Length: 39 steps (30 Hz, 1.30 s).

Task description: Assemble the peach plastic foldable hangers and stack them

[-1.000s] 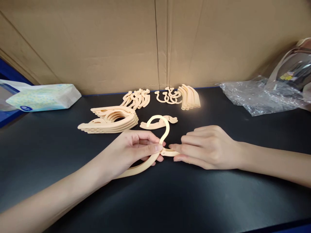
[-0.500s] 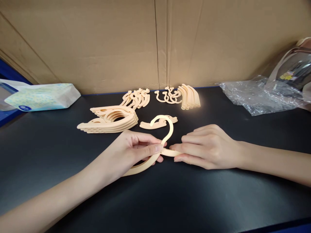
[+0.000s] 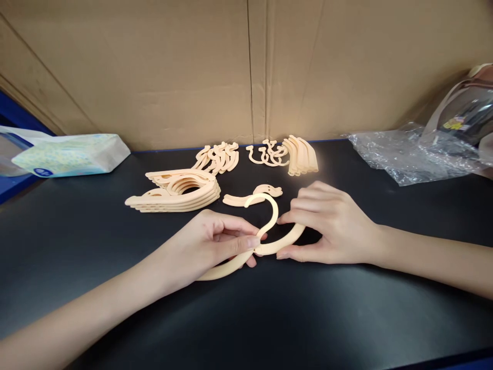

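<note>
A cream plastic folding hanger (image 3: 274, 247) is between my hands, its hook curving up from the middle joint. My left hand (image 3: 215, 239) pinches it at the joint below the hook, thumb on the near side. One arm of the hanger passes beneath the left palm, its far end hidden. My right hand (image 3: 331, 226) has thumb and fingers around the other arm, whose outer end goes out of sight under the palm. Just behind the hook lie a few loose cream hanger pieces (image 3: 241, 200).
Stacked cream hangers (image 3: 181, 192) lie at left on the black table (image 3: 246, 318). Behind are piles of short arm pieces (image 3: 219, 156), loose hooks (image 3: 265, 154) and longer curved pieces (image 3: 302, 154). A tissue pack (image 3: 77, 154) stands left, clear plastic wrap (image 3: 404, 154) right, cardboard (image 3: 173, 67) behind.
My right hand's thumb and fingers have spread wider around the right arm, showing more of it. That arm now angles up to the right, and the hook has moved slightly right and lower.
</note>
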Available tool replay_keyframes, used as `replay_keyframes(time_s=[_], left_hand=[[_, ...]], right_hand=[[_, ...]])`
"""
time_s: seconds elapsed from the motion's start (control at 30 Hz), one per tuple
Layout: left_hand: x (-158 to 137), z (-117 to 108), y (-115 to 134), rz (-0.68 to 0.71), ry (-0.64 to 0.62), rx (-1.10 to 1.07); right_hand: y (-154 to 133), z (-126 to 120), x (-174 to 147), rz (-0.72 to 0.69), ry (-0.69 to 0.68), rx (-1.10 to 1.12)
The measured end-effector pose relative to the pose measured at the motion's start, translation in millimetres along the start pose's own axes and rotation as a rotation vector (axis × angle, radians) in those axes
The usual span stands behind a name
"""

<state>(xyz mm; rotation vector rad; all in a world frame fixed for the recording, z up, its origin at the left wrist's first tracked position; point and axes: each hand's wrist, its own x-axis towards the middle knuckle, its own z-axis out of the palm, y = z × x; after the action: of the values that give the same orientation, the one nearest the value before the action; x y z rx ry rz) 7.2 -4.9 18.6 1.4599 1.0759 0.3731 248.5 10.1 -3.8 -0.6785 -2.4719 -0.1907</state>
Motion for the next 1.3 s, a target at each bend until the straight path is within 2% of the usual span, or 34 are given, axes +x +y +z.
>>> replay_keyframes(time_s=[0.27, 0.6, 0.83, 0.97, 1.07, 1.23, 1.3], left_hand=[[2, -3, -1, 0.042, -0.072, 0.025], [0, -2, 3, 0.063, -0.077, 0.068], [0, -2, 4, 0.071, -0.073, 0.09], [0, 1, 2, 0.087, -0.062, 0.071], [-3, 6, 1, 0.188, -0.003, 0.211], [-8, 12, -2, 0.583, 0.116, 0.736], [-7, 11, -4, 0.663, 0.119, 0.871]], right_hand=[[2, -1, 0, 0.124, 0.047, 0.033], [2, -3, 2, 0.05, 0.072, 0.021], [0, -5, 2, 0.008, 0.179, -0.035], [-1, -5, 2, -0.064, 0.131, 0.001], [0, -5, 1, -0.098, 0.099, 0.032], [0, -5, 0, -0.088, 0.084, 0.03], [1, -4, 1, -0.029, 0.079, 0.073]])
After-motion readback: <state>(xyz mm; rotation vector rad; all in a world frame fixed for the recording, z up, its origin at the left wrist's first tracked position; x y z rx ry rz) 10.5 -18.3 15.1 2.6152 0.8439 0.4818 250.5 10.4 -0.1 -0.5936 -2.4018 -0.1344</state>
